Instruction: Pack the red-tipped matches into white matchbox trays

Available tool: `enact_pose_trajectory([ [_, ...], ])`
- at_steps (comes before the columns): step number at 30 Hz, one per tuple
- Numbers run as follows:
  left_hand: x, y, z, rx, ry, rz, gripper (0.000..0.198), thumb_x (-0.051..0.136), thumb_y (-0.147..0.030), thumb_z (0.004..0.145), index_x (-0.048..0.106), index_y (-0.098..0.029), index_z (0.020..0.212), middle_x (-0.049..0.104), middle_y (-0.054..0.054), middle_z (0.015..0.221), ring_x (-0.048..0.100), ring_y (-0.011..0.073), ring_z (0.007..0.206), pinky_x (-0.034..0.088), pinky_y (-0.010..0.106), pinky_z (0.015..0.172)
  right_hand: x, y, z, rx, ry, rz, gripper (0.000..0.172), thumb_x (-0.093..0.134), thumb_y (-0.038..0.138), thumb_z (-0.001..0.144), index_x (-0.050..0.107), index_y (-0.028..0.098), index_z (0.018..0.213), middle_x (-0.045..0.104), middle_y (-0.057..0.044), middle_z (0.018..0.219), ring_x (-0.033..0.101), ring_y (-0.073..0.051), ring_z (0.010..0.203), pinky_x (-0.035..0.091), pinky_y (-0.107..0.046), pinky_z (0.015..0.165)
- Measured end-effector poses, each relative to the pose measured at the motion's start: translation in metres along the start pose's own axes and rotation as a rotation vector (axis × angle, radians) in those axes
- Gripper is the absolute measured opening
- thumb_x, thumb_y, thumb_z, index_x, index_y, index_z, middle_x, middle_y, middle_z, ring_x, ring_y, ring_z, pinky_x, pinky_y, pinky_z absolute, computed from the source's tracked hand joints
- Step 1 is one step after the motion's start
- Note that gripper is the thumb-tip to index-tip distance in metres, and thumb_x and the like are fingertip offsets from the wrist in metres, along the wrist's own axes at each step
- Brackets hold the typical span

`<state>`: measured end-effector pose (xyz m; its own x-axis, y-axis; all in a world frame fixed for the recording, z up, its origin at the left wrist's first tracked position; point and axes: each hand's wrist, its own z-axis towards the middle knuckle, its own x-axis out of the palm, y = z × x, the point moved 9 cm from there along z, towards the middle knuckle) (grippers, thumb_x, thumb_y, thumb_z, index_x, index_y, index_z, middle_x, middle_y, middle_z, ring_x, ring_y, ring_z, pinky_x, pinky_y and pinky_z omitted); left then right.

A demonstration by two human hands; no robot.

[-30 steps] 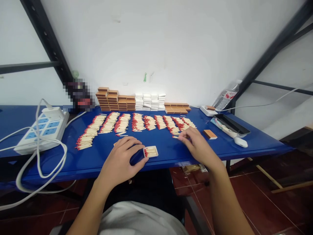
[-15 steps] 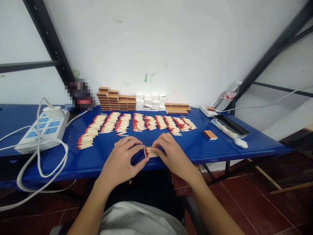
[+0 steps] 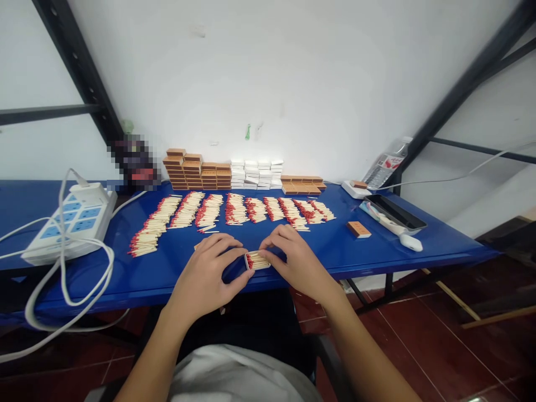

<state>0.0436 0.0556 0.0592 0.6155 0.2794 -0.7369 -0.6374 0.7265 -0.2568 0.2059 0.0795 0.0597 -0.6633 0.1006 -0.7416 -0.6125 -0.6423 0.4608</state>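
Left hand (image 3: pixel 207 273) clamps tray (image 3: pixel 259 268) near table's (image 3: pixel 355 265) front edge; right hand (image 3: pixel 295 262) touches its matches (image 3: pixel 253 260), grip unclear, well apart from matchbox (image 3: pixel 359 229).

Right end of white tray (image 3: pixel 246 262) and some matches (image 3: pixel 255 261) hidden under right hand (image 3: pixel 295 263); can't tell from here whether it pinches one. Brown piece (image 3: pixel 196 246) nearly all behind left hand (image 3: pixel 209 269). Blocky blur masks object (image 3: pixel 134 163) at back left; I can't identify it. Bottle (image 3: pixel 389 162) print too small for me. White cables (image 3: pixel 25 352) cut by left edge, forearms (image 3: pixel 366 346) by bottom.
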Motion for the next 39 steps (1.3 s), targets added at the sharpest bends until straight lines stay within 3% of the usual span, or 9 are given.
enact_pose_trajectory([
  [19, 0.001, 0.002, -0.001, -0.002, 0.001, 0.006, 0.022, 0.075, -0.036, 0.099, 0.076, -0.023, 0.117, 0.076, 0.009, 0.121, 0.067, 0.0296, 0.120, 0.054, 0.052, 0.106, -0.001, -0.003, -0.005, 0.033, 0.035, 0.069, 0.012, 0.064, 0.028, 0.107, 0.073, 0.024, 0.100, 0.067, -0.005, 0.100, 0.063, -0.022, 0.098, 0.052, -0.037, 0.088],
  [24, 0.001, 0.003, -0.001, -0.005, -0.004, 0.008, 0.022, 0.075, -0.036, 0.099, 0.075, -0.023, 0.117, 0.076, 0.008, 0.122, 0.067, 0.0293, 0.122, 0.053, 0.051, 0.109, -0.042, -0.048, -0.008, 0.127, -0.142, -0.061, 0.014, 0.064, 0.032, 0.106, 0.074, 0.024, 0.100, 0.069, -0.007, 0.099, 0.063, -0.025, 0.097, 0.052, -0.041, 0.088],
  [27, 0.001, 0.002, -0.001, -0.004, -0.010, 0.011, 0.021, 0.075, -0.036, 0.099, 0.076, -0.023, 0.115, 0.077, 0.008, 0.122, 0.067, 0.0294, 0.121, 0.053, 0.051, 0.108, -0.060, -0.085, -0.013, 0.164, -0.167, -0.177, 0.014, 0.065, 0.034, 0.104, 0.075, 0.024, 0.102, 0.072, -0.009, 0.103, 0.063, -0.030, 0.104, 0.051, -0.047, 0.095],
  [32, 0.001, 0.002, -0.001, 0.001, -0.016, 0.012, 0.021, 0.075, -0.035, 0.099, 0.076, -0.022, 0.115, 0.077, 0.008, 0.121, 0.067, 0.0292, 0.121, 0.053, 0.051, 0.108, -0.065, -0.121, -0.020, 0.187, -0.153, -0.247, 0.019, 0.066, 0.041, 0.102, 0.076, 0.024, 0.100, 0.070, -0.011, 0.104, 0.063, -0.032, 0.107, 0.049, -0.052, 0.102],
  [39, 0.001, 0.002, -0.002, -0.007, -0.007, 0.001, 0.021, 0.076, -0.035, 0.098, 0.077, -0.023, 0.115, 0.077, 0.008, 0.121, 0.068, 0.0287, 0.119, 0.054, 0.051, 0.107, -0.055, -0.128, -0.020, 0.207, -0.089, -0.213, 0.019, 0.062, 0.038, 0.104, 0.068, 0.024, 0.092, 0.068, -0.010, 0.100, 0.061, -0.032, 0.104, 0.049, -0.049, 0.099],
])
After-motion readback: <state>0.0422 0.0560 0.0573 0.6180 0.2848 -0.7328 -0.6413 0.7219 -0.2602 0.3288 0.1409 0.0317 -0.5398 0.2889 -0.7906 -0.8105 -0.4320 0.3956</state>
